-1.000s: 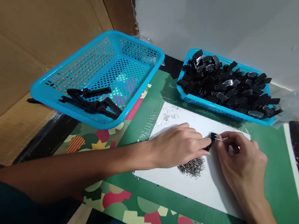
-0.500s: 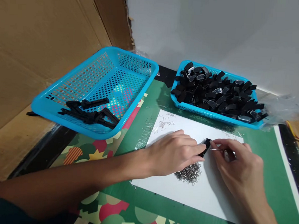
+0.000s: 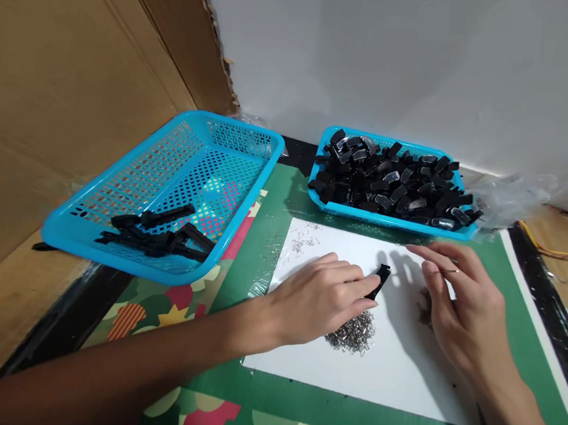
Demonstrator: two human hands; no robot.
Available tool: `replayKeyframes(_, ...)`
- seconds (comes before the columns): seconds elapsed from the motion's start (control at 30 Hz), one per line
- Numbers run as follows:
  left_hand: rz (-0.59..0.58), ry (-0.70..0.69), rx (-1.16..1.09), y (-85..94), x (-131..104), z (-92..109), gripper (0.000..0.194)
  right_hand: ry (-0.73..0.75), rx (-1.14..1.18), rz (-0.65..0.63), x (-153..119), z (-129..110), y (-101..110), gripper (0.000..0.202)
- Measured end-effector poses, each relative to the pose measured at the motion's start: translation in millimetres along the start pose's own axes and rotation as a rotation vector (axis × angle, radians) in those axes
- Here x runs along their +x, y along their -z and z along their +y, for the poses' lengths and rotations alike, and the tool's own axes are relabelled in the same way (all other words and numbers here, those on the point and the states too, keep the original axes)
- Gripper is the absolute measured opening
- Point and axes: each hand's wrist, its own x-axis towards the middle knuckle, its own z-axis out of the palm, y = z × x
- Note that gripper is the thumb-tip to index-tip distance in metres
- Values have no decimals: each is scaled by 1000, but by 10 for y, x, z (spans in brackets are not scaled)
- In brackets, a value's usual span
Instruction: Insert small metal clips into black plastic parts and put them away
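Note:
My left hand [image 3: 324,295] is closed on a small black plastic piece [image 3: 383,276], pinched between thumb and fingers over the white sheet [image 3: 389,379]. Most of that piece is hidden by the fingers; its notched far end sticks out. Just below the hand lies a pile of tiny silvery metal pieces [image 3: 352,332]. My right hand [image 3: 465,307] is raised to the right, apart from the black piece, its index finger stretched out. A thin metal rod [image 3: 450,271] shows between its fingers. Under this hand is a small dark heap [image 3: 425,306], partly covered.
At the left, a blue basket [image 3: 261,192] holds several long black parts [image 3: 155,230]. A second blue basket [image 3: 323,205] at the back is heaped with black pieces [image 3: 392,180]. Fine wire bits [image 3: 304,242] lie on the sheet's far left corner. Cardboard [image 3: 57,64] stands left.
My right hand has drawn back from the black piece, taking the metal rod with it, and its fingers have spread. The left hand keeps its hold. The whole view has shifted slightly.

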Motion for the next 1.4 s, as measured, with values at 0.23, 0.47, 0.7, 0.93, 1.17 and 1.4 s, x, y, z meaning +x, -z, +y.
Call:
replayKeyframes(0.23, -11, -56, 96, 15, 14, 34, 29, -305, 174, 101, -10, -99, 59, 16)
replayKeyframes(0.47, -6, -93, 131, 17, 32, 37, 26, -422, 464, 123, -32, -182, -106, 18)
replayKeyframes(0.7, -16, -104, 146, 17, 28, 37, 27, -355, 361, 129, -44, -166, -142, 18)
replayKeyframes(0.93, -30, -142, 137, 13, 31, 32, 27, -296, 226, 128, -28, -187, -129, 21)
replayKeyframes(1.17, -42, -95, 82, 27, 49, 27, 30, -282, 213, 133, -11, -192, -148, 21)
replayKeyframes(1.4, -82, -53, 6, 80, 72, 17, 30, -343, 359, 96, 15, -175, -198, 23)
